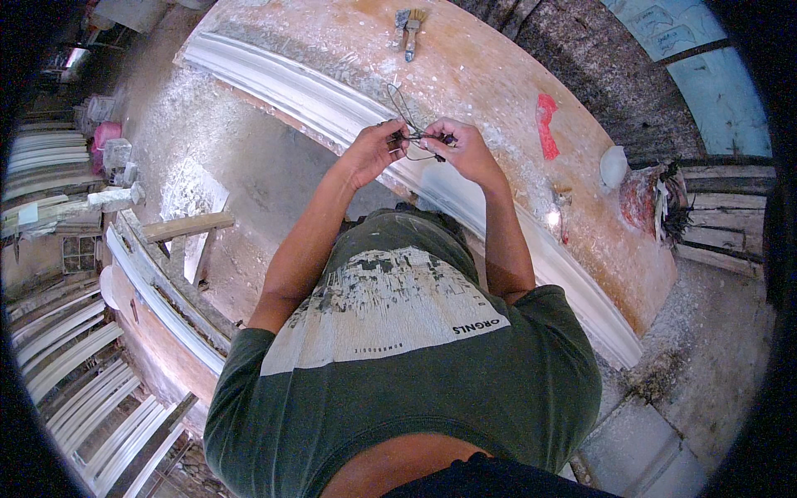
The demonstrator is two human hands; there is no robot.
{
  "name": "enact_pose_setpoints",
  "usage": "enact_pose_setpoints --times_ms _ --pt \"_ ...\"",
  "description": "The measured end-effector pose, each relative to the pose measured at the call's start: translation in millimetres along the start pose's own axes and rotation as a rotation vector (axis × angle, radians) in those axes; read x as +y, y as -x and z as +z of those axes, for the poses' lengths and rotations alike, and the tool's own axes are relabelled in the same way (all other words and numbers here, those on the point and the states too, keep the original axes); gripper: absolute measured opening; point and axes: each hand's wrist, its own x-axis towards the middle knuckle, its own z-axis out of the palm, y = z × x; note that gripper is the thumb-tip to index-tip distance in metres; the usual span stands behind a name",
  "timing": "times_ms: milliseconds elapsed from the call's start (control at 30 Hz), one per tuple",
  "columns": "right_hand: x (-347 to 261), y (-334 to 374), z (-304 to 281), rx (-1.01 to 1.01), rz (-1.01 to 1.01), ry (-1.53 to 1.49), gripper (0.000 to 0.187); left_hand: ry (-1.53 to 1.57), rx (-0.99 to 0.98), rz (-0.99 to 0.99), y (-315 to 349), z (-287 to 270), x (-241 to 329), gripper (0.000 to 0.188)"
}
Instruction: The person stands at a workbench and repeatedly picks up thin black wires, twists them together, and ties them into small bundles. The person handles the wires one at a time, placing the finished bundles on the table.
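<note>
My left hand (pixel 379 153) and my right hand (pixel 461 149) meet in front of my chest, fingers pinched on a thin dark wire (pixel 418 136). One loop of the wire rises above the fingers, and a bunched part lies between the two hands. Whether it is bare wire or a coated cord is too fine to tell. Beneath my hands runs a long white moulding (pixel 452 189) along the near edge of a plaster-spattered orange-brown table (pixel 490 91).
Paintbrushes (pixel 410 31) lie at the table's far side. To the right are a crumpled red strip (pixel 546 126), a white bowl (pixel 613 167) and a plaster-crusted container (pixel 639 202). Several white mouldings (pixel 79 357) rest on racks at left, near a wooden beam (pixel 189 226).
</note>
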Motion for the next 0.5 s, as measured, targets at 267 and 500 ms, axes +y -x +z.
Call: enact_pose_setpoints --times_ms 267,500 --pt "8 0 2 -0.01 0.02 0.02 0.021 0.294 -0.108 0.003 -1 -4 2 0.025" --pt "-3 1 0 0.005 -0.072 0.09 0.017 0.299 0.002 0.007 6 6 8 0.028"
